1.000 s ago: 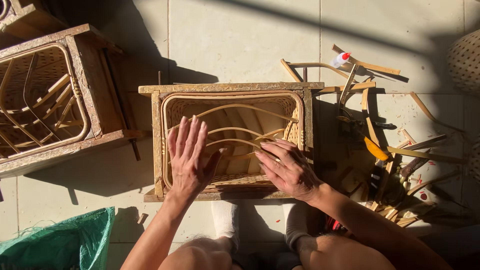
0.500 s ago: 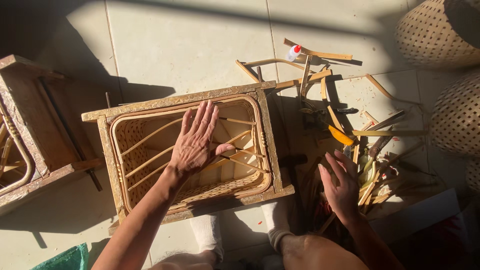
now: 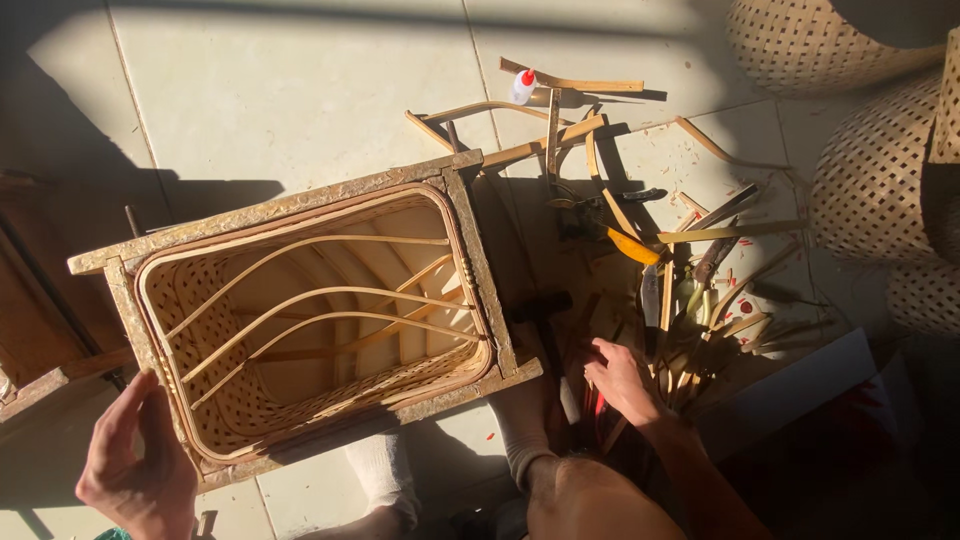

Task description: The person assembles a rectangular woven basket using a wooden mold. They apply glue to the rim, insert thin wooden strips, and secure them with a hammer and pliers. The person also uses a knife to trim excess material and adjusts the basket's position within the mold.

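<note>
A rectangular wooden frame holds a woven bamboo basket with several bent bamboo strips arching across its inside. My left hand rests at the frame's near left corner, fingers spread against its edge. My right hand reaches down into a pile of bamboo strips and tools on the floor to the right of the frame; its fingers touch the strips, and whether it grips one cannot be told. A hammer lies just left of that hand.
A small white glue bottle with a red cap lies beyond the pile. Round woven baskets stand at the right edge. Another wooden frame sits at the left. My socked feet are below the basket.
My left hand has come off the basket's inside and moved to the frame's near left corner. My right hand stays in the strip pile. The view has shifted right.
</note>
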